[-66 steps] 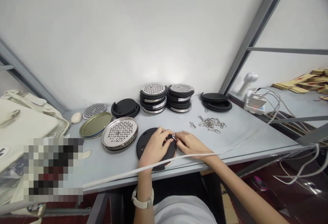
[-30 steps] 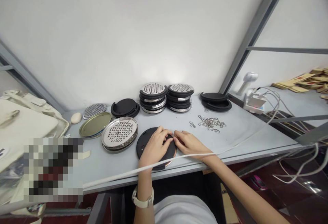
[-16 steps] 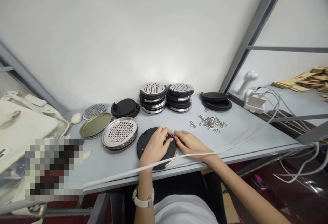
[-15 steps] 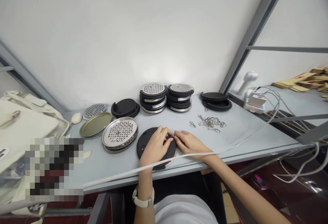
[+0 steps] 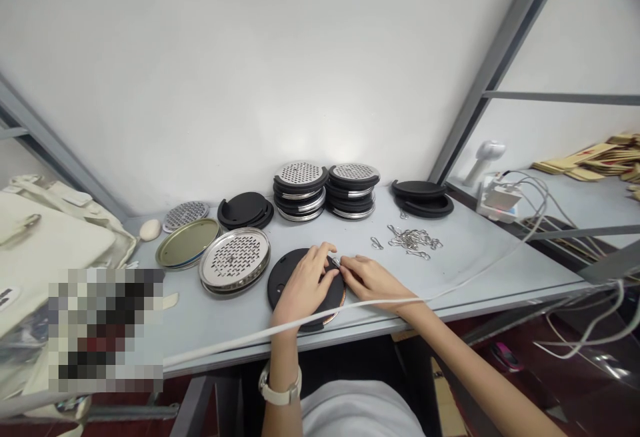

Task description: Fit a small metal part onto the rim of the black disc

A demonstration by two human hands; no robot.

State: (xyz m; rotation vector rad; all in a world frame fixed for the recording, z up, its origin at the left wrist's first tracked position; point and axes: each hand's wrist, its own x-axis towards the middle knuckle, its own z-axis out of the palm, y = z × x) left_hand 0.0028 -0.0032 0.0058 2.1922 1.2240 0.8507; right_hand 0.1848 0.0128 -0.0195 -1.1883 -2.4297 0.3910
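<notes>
A round black case (image 5: 283, 275) lies near the table's front edge, with a coppery rim showing at its lower right. Across its top rests my left hand (image 5: 306, 283), thumb and fingers apart, index finger lifted off the surface. My right hand (image 5: 369, 278) is pinched at the case's right edge on a small silver snap hook (image 5: 336, 262), whose end sticks out past the fingertips. The left thumb is close to this hook. How the hook meets the case is hidden by my fingers. Loose snap hooks (image 5: 413, 239) lie in a pile farther right.
Stacked grater discs in black holders (image 5: 301, 191) stand by the wall. A perforated metal disc (image 5: 235, 258) and an olive lid (image 5: 188, 243) lie left. Black holders (image 5: 423, 198) sit at back right. A white cable (image 5: 350, 305) crosses before my forearms; a bag (image 5: 60, 237) is far left.
My left index finger has lifted and stretched away from the snap hook, leaving more of the hook in sight. My right hand stays pinched at the same edge.
</notes>
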